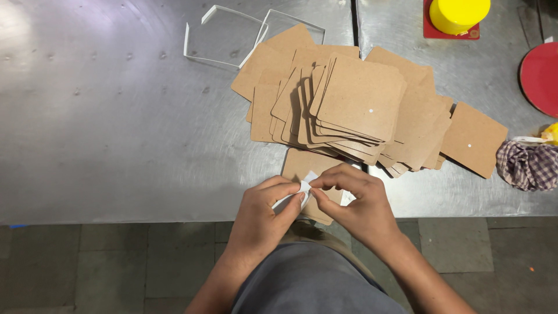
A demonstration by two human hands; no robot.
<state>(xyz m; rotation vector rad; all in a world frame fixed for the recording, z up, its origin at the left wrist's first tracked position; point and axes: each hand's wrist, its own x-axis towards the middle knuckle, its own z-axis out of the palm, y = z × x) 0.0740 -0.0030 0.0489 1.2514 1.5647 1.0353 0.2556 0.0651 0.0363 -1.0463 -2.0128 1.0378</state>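
Observation:
My left hand [264,212] and my right hand [354,200] meet at the table's front edge, both pinching a small white piece of paper or film [303,187] between thumbs and fingers. Under them lies a brown square board [302,161] with rounded corners, partly hidden by my hands. Just beyond it spreads a fanned heap of several similar brown boards [354,102], some showing a small white dot.
Two clear square plates [224,36] lie at the back. A yellow cylinder on a red square base [458,14], a red round disc [540,75] and a checked cloth [528,164] sit at the right. The steel table [104,116] ends near my body.

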